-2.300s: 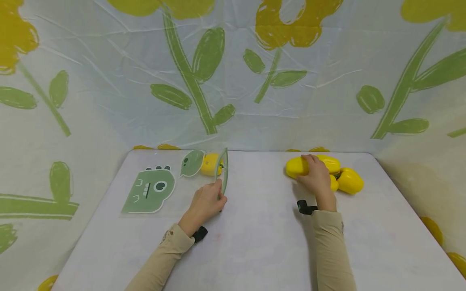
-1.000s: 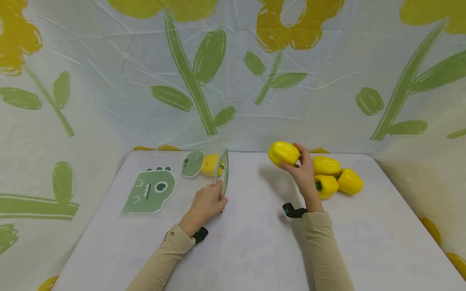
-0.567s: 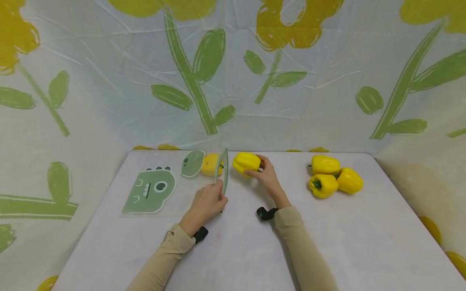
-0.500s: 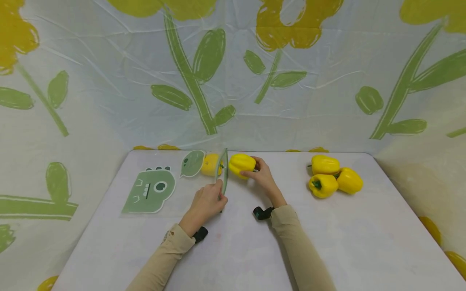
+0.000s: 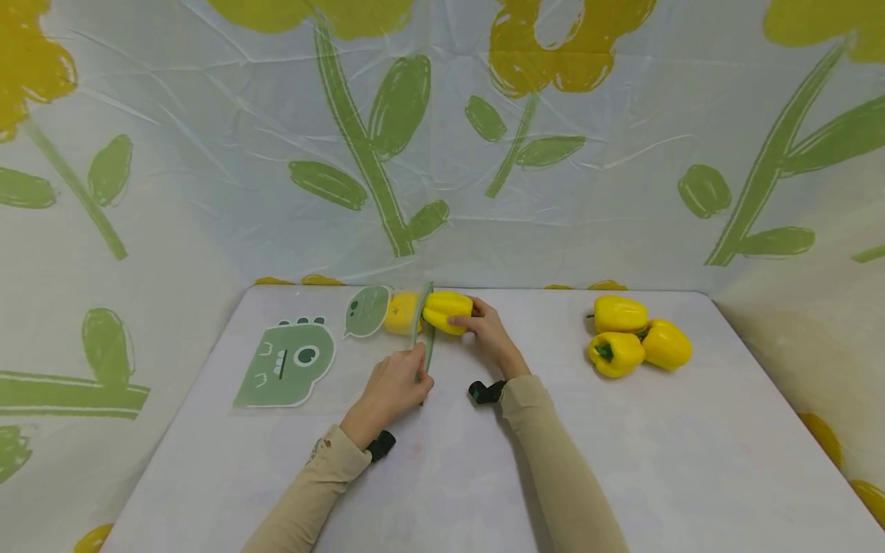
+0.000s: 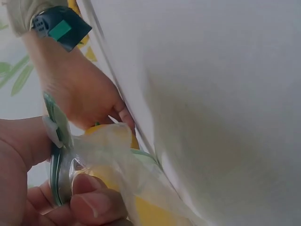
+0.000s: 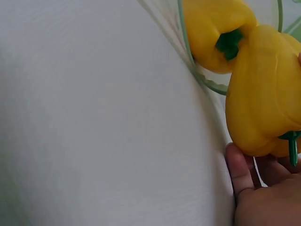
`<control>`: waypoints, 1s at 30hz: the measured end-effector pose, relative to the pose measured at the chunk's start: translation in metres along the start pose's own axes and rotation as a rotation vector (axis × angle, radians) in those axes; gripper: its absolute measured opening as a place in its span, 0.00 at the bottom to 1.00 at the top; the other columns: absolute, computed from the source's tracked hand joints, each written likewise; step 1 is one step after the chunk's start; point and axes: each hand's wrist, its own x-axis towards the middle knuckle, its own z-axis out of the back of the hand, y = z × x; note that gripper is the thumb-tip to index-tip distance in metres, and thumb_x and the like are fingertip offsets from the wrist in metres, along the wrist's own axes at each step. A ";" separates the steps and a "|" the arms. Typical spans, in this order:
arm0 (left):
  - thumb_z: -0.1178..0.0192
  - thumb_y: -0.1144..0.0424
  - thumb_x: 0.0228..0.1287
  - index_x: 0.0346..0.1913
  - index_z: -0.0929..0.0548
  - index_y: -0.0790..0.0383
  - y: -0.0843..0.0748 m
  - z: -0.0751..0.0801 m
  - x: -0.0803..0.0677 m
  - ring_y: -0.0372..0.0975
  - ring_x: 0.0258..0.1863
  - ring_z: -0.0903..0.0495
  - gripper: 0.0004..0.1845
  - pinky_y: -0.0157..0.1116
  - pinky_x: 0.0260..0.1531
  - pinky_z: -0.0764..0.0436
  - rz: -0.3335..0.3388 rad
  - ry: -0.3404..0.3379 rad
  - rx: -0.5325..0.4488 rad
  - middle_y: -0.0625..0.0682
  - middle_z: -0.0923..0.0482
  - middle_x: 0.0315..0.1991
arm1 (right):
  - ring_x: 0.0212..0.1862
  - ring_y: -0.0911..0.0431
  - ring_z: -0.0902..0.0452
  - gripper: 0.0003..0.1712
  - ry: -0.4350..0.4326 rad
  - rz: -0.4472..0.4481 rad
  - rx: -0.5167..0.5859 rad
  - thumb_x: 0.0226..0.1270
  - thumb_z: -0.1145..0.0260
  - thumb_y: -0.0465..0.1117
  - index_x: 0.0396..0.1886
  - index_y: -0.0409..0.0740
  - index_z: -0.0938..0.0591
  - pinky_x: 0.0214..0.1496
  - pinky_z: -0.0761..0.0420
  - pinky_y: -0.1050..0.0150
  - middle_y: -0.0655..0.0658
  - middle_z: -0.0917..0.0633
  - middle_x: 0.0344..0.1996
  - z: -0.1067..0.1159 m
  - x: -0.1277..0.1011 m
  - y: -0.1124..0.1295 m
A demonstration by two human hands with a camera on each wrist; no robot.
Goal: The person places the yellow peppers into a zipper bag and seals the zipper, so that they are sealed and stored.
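Note:
A clear zip bag with a green cartoon print lies on the table, its green-rimmed mouth facing right. My left hand pinches the near part of that rim and holds the mouth apart; the left wrist view shows thumb and fingers on the zip strip. Inside the bag, near its mouth, is one yellow bell pepper. My right hand grips a second yellow bell pepper by its stem end, right at the mouth. In the right wrist view this held pepper overlaps the bagged one.
Three more yellow bell peppers lie grouped at the table's right. A flower-printed cloth stands behind the white table and along both sides.
My right hand took a bell pepper from the group on the right, lifted it and carried it left to the bag's mouth. The left hand has stayed on the rim.

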 end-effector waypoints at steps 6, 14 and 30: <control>0.36 0.70 0.51 0.28 0.32 0.55 0.001 0.000 0.001 0.36 0.14 0.35 0.14 0.33 0.15 0.34 -0.010 0.032 -0.006 0.44 0.34 0.17 | 0.55 0.50 0.27 0.38 -0.009 0.067 -0.073 0.56 0.29 0.41 0.68 0.41 0.29 0.63 0.32 0.56 0.41 0.21 0.57 -0.002 -0.003 0.000; 0.36 0.71 0.51 0.28 0.32 0.55 0.002 -0.001 0.000 0.36 0.16 0.34 0.14 0.33 0.17 0.34 -0.010 0.044 -0.037 0.44 0.32 0.19 | 0.57 0.46 0.27 0.39 -0.013 0.127 -0.185 0.52 0.27 0.37 0.67 0.42 0.27 0.66 0.34 0.48 0.40 0.21 0.57 -0.004 -0.002 0.000; 0.35 0.71 0.50 0.27 0.32 0.55 0.004 0.000 0.001 0.36 0.17 0.33 0.14 0.33 0.18 0.33 -0.013 0.069 -0.060 0.44 0.33 0.19 | 0.54 0.48 0.29 0.42 0.120 0.103 -0.166 0.47 0.26 0.33 0.64 0.41 0.32 0.61 0.31 0.53 0.40 0.25 0.57 -0.004 0.006 -0.002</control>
